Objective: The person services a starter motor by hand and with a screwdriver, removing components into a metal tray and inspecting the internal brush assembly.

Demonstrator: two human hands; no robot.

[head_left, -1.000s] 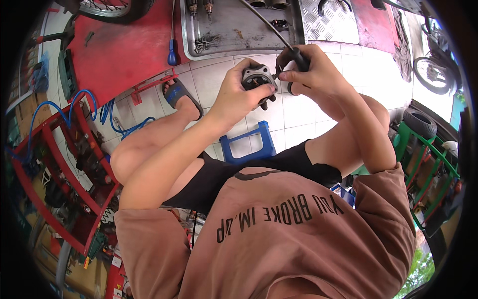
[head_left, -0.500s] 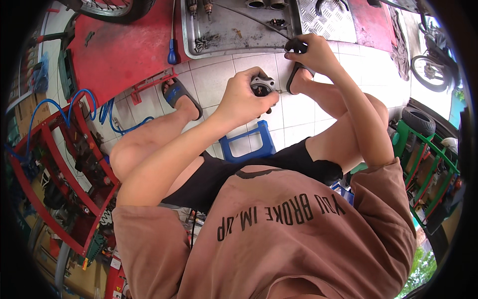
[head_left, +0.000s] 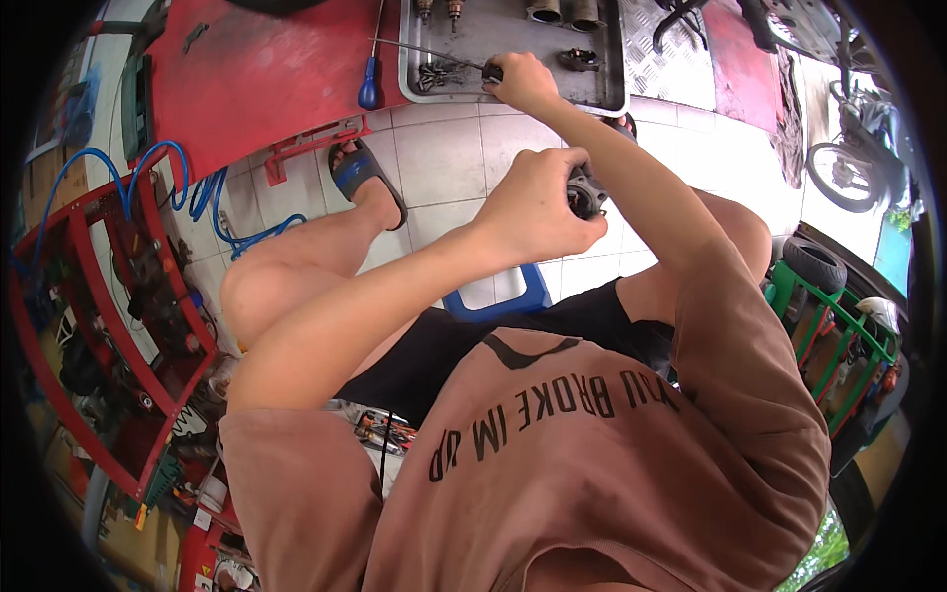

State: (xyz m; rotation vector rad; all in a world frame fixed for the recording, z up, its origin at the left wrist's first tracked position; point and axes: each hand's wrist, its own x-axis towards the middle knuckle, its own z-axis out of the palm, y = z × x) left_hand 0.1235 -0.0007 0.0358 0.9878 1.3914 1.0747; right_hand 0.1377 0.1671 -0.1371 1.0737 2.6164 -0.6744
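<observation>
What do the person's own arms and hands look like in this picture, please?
Loose, short, reddish-brown sleeves leave both forearms bare. The left hand and right hand wear no gloves, and no watch or bracelet shows.

One left hand (head_left: 541, 202) and one right hand (head_left: 525, 81) are showing — two in all. One round metal part (head_left: 589, 192) is appearing. One black-handled tool (head_left: 491, 72) and one blue-handled tool (head_left: 369, 86) are making two. One metal tray (head_left: 508, 30) is holding two cylindrical sleeves (head_left: 585, 14) — likewise two slim parts (head_left: 455, 10). Two sandals (head_left: 365, 178), one blue stool (head_left: 538, 288) are counting.
</observation>
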